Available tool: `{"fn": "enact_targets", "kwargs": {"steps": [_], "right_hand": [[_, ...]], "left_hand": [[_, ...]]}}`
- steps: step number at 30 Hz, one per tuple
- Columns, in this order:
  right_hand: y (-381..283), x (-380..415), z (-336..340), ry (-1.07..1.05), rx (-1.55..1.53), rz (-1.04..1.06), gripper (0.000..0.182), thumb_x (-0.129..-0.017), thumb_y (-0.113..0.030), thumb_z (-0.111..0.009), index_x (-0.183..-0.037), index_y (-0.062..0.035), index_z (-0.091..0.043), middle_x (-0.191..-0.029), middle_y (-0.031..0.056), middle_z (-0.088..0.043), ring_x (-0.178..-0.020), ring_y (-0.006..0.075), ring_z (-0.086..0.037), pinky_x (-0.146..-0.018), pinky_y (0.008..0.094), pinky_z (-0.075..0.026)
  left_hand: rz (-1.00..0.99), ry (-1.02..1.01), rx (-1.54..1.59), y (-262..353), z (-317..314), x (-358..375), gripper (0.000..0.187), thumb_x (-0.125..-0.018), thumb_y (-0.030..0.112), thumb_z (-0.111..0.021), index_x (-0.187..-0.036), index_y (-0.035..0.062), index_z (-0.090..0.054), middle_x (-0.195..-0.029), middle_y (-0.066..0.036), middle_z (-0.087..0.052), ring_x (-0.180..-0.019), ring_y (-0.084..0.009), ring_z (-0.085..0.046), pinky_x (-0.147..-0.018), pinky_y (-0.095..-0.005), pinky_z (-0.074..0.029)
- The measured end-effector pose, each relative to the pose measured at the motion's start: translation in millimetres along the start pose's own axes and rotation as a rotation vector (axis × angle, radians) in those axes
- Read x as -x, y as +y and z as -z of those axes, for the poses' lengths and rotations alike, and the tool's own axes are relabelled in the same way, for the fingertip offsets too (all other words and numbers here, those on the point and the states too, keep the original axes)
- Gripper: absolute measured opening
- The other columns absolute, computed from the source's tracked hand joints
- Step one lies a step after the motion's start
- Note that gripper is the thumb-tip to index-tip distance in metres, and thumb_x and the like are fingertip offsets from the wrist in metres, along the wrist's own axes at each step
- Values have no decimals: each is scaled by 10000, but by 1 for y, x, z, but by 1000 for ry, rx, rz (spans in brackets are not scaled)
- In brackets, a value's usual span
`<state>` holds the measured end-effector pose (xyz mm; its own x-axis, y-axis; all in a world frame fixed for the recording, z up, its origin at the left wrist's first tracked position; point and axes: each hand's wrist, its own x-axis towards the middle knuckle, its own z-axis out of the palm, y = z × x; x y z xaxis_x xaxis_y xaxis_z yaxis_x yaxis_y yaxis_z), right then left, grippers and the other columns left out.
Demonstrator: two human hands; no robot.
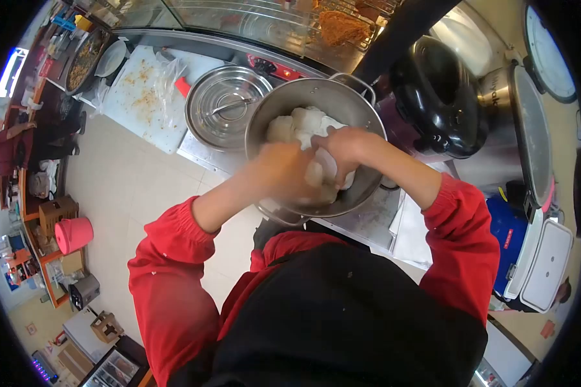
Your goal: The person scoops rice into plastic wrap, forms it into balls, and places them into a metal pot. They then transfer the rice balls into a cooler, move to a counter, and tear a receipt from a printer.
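A large steel pot (265, 106) stands on the counter in front of me, with several white, rounded lumps (308, 120) inside. Over the left part of the pot is my left hand (287, 171), smeared by motion, its fingers not clear. My right hand (343, 151) reaches into the pot from the right, fingers apart and pointing down, touching a white piece (327, 166) among the lumps. Whether it grips that piece cannot be made out.
Left of the pot lies a steel lid (223, 129), then a white cutting board (132, 97) with crumbs and a plastic bag (168, 80). A black cooker (432, 84) stands right. A person (13, 148) is at far left.
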<state>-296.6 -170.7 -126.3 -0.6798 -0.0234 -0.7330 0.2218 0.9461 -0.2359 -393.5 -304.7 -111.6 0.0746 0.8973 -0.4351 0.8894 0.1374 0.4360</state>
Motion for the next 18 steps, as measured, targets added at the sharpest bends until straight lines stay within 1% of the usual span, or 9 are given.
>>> {"fn": "enact_targets", "kwargs": {"steps": [1,2,4,7,8,11,15,17,18], "right_hand": [[4,-2,-3,24,-18,33,817,-496,-332,-775,-1188,-121,-395,-1049,192,-525,-942,341,-549,-779,399,-446],[7,-3,-5,69,-23,8,834,-483,-335,-777,-1179,-87,-390,-1007,190,-544,-914,345,-558,-770,397,-448],[18,0,-9,164,-27,-35,873,-456,-342,-779,-1163,-20,-379,-921,186,-581,-858,353,-574,-753,395,-450],[29,10,-24,479,-148,18,863,-436,-353,-777,-1105,47,-405,-792,168,-600,-792,371,-581,-728,408,-453],[26,13,-27,530,-178,16,814,-447,-362,-773,-1070,41,-438,-872,201,-581,-834,381,-565,-722,420,-454],[27,16,-27,434,-171,0,741,-508,-363,-749,-1046,48,-448,-920,233,-550,-859,389,-548,-735,426,-449],[16,24,-37,790,-323,-16,612,-639,-341,-670,-1034,68,-443,-934,247,-527,-858,390,-538,-743,427,-443],[6,31,-47,950,-362,-16,536,-703,-311,-619,-1024,80,-445,-925,248,-530,-845,393,-536,-745,428,-440],[1,36,-51,840,-339,-51,505,-725,-301,-590,-1016,85,-444,-913,250,-536,-849,393,-536,-754,426,-435]], "left_hand": [[32,-55,27,9,-1,1,651,-639,469,-630,-1066,-11,-524,-916,-236,-546,-858,-354,-574,-722,-405,-473],[11,-40,16,17,-7,3,716,-686,545,-580,-1086,-44,-498,-974,-249,-524,-865,-379,-566,-734,-415,-468],[-31,37,6,20,-34,-2,724,-712,572,-550,-1091,-42,-486,-1007,-255,-503,-861,-390,-563,-740,-416,-466],[-119,26,68,15,-35,-3,667,-746,547,-546,-1089,-21,-477,-1032,-248,-473,-856,-394,-552,-753,-412,-452],[-134,16,87,12,-37,-4,645,-743,524,-567,-1087,-14,-479,-1024,-241,-477,-853,-387,-551,-754,-411,-449],[-136,-25,111,6,-38,-5,600,-730,468,-619,-1082,0,-486,-1007,-221,-486,-842,-368,-545,-746,-400,-444],[-226,93,213,-5,-43,-12,591,-685,424,-685,-1067,11,-503,-1004,-206,-495,-817,-335,-544,-732,-371,-443],[-78,-34,298,-2,-35,-16,669,-654,412,-715,-1120,4,-462,-1000,-198,-505,-849,-310,-539,-764,-350,-435],[-2,-97,341,0,-30,-17,711,-639,406,-730,-1146,1,-441,-998,-194,-510,-865,-298,-537,-780,-339,-432]]}}
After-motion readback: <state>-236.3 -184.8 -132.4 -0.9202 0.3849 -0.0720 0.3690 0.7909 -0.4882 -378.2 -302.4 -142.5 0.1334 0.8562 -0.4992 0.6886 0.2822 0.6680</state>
